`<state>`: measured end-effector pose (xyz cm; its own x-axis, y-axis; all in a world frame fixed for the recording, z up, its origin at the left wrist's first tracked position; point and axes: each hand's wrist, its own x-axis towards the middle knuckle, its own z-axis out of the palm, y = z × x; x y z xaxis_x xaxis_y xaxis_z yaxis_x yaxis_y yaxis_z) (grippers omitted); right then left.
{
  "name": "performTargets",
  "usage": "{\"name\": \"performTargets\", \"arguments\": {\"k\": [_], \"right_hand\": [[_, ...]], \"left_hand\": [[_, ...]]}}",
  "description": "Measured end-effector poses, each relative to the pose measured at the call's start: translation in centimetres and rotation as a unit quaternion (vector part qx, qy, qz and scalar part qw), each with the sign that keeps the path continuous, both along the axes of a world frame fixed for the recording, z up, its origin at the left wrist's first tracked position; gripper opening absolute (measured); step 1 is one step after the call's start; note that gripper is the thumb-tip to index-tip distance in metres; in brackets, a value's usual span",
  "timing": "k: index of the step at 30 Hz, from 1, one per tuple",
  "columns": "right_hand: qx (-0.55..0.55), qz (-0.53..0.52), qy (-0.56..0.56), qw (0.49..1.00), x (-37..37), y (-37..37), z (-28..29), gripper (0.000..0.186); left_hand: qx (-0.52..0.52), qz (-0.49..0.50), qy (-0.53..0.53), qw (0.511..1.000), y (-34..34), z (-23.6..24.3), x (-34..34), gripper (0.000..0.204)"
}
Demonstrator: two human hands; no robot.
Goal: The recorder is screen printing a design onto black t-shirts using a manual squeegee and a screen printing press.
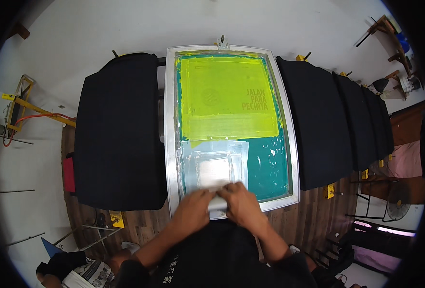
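Note:
A silver-framed printing screen lies in front of me, its far part bright yellow-green with faint lettering and a round mark. The near part of its mesh is teal, with pale ink smeared over the left side. At the screen's near end, my left hand and my right hand grip a light grey squeegee side by side. The fingers of both are closed round it, the left hand slightly blurred. My hands cover most of the squeegee, and its lower edge is hidden.
A black cloth-covered board stands left of the screen; several more fan out to the right. Yellow brackets show under their near ends. A metal clamp sits at the screen's far edge. A fan stands far right.

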<state>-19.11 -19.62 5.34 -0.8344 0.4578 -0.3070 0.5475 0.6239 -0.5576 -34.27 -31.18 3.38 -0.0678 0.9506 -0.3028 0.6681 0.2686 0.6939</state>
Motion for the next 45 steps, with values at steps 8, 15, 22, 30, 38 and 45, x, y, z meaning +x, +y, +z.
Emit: {"name": "performTargets", "arguments": {"k": [8, 15, 22, 30, 38, 45], "right_hand": [[0.067, -0.033, 0.032, 0.997, -3.4, 4.5, -2.4, 0.053], [0.025, -0.041, 0.034, 0.998, 1.5, -2.4, -1.2, 0.067], [0.015, -0.023, 0.023, 0.999, 1.5, -1.9, -0.5, 0.064], [0.126, -0.073, 0.089, 0.985, -2.5, 1.7, -2.3, 0.055], [0.133, -0.067, 0.092, 0.984, -1.7, 1.0, -3.8, 0.045], [0.126, -0.089, 0.095, 0.983, -2.0, 0.5, -4.1, 0.048]], "left_hand": [[0.101, 0.056, 0.015, 0.993, 5.2, -2.6, -2.6, 0.056], [0.074, 0.010, 0.059, 0.995, -2.1, -2.3, 2.4, 0.062], [0.039, -0.004, 0.034, 0.999, -1.2, -0.1, 1.4, 0.058], [0.148, 0.056, 0.078, 0.984, 3.4, -1.6, -1.0, 0.060], [0.152, 0.047, 0.082, 0.984, 2.5, -3.5, -0.4, 0.062], [0.157, 0.049, 0.064, 0.984, 2.3, -3.8, -0.5, 0.064]]}}
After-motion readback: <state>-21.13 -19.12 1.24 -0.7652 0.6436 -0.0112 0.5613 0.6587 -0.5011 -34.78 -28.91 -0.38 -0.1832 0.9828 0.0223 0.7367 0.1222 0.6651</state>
